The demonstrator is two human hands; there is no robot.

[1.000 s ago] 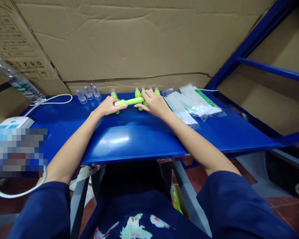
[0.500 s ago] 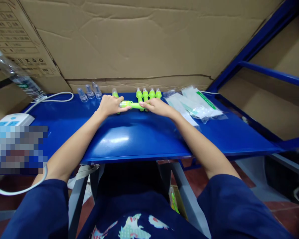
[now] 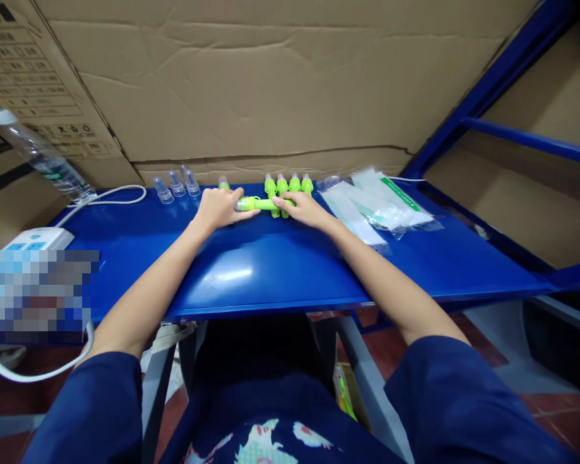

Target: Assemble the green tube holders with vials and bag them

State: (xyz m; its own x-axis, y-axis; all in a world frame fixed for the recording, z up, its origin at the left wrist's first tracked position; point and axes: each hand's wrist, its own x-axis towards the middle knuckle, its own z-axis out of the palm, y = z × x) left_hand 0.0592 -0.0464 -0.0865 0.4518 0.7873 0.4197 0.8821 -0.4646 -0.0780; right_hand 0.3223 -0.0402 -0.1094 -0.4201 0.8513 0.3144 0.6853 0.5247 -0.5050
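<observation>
A lime-green, torch-like stick with a clear cap lies sideways between my hands, above the blue table. My left hand is closed round its clear-capped end, thumb along the near side. My right hand grips the other end between thumb and fingers. Behind my right hand several matching green sticks lie side by side, caps towards the cardboard. One more green stick lies behind my left hand, which partly covers it. Farther left stand three loose clear caps.
Plastic-wrapped packets lie to the right on the blue table. At the left are a water bottle, a white power strip and its cable. A cardboard wall rises behind; a blue frame bounds the right.
The view has shifted slightly. Both hands keep their hold on the green stick, and the other things on the table lie as before.
</observation>
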